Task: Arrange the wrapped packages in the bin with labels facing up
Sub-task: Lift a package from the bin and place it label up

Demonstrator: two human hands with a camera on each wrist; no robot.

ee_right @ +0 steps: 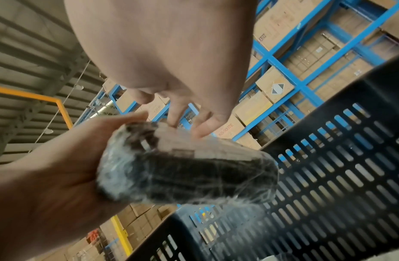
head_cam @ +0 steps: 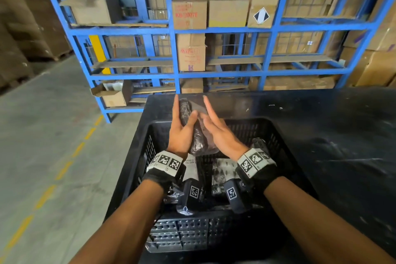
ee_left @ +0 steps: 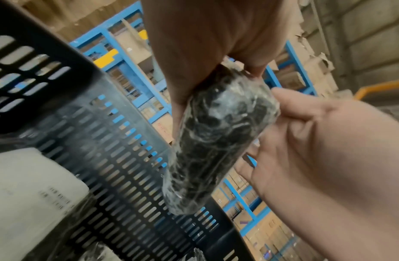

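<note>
Head view: we hold one wrapped package [head_cam: 194, 126] upright above the bin [head_cam: 137, 156], left hand [head_cam: 182, 133] cupping it with thumb curled across, right hand [head_cam: 216, 133] flat-fingered against its other side. Film wrap looks slick and soft, probably light. Grip the long edges. Label side unclear from blur.

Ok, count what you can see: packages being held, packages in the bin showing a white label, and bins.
Held wrapped package: 1
White-label packages in bin: 2
Black bin: 1
Total: 4; part of the bin is hidden.
</note>
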